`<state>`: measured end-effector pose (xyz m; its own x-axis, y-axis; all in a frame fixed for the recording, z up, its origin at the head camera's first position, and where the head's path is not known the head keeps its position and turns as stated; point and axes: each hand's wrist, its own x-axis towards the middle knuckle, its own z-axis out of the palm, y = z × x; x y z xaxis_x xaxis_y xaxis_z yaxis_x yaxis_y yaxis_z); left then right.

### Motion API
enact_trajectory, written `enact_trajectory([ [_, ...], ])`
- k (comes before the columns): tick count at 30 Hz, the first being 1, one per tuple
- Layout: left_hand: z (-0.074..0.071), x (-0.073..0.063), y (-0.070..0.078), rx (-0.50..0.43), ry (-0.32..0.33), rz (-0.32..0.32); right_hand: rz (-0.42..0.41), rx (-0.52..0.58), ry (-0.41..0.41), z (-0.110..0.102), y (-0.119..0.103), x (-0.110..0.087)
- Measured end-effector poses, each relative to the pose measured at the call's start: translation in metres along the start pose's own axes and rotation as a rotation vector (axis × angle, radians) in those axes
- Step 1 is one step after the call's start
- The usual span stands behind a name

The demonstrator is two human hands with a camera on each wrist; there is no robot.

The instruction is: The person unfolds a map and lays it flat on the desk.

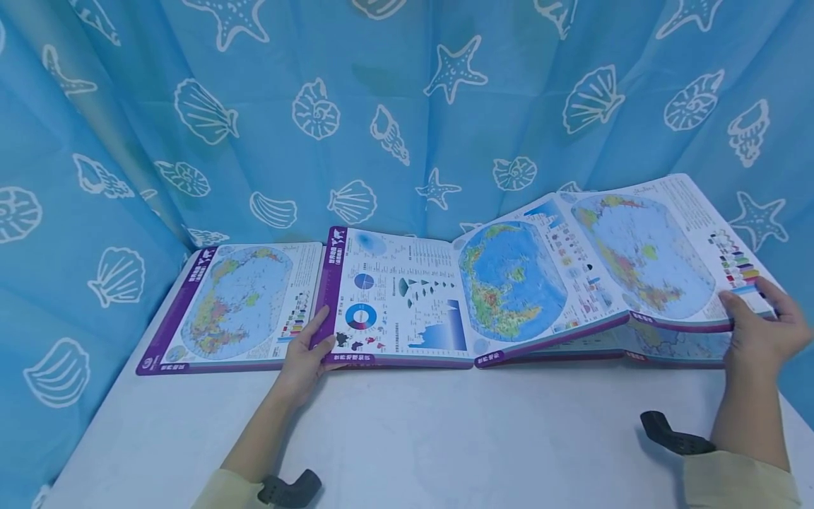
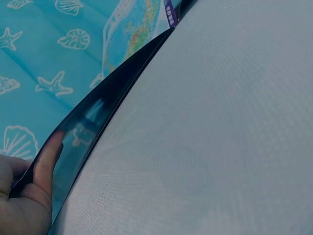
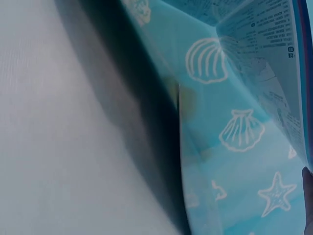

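Note:
In the head view, a fold-out world map (image 1: 515, 283) with a purple left border is spread across the white table. My left hand (image 1: 307, 353) pinches its left edge, thumb on top. In the left wrist view, the left hand (image 2: 32, 196) has thumb and fingers around a dark, glossy edge. At the other end, my right hand (image 1: 763, 325) grips the lower right corner of the raised right panels, thumb on top. Lower panels (image 1: 680, 344) show beneath them. Only a fingertip of the right hand (image 3: 307, 196) appears in the right wrist view, against the map's edge (image 3: 303, 98).
Another world map panel (image 1: 238, 304) with a purple border lies flat at the left, beside the left hand. A blue curtain (image 1: 381, 106) with white shells and starfish hangs behind the white table (image 1: 477, 438). Black curved pieces (image 1: 675, 435) sit at both wrists.

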<state>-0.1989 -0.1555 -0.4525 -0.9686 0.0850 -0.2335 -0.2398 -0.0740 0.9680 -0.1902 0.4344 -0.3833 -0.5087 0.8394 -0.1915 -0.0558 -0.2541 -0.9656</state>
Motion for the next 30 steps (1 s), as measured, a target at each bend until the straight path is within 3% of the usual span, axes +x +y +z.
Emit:
enact_trajectory([
  [18, -0.001, 0.000, 0.000, 0.017, 0.009, -0.002, 0.073, -0.200, 0.044, -0.019, 0.037, 0.030],
  [30, -0.002, 0.001, -0.001, 0.027, 0.005, 0.004, 0.079, -0.189, 0.066, -0.025, 0.059, 0.043],
])
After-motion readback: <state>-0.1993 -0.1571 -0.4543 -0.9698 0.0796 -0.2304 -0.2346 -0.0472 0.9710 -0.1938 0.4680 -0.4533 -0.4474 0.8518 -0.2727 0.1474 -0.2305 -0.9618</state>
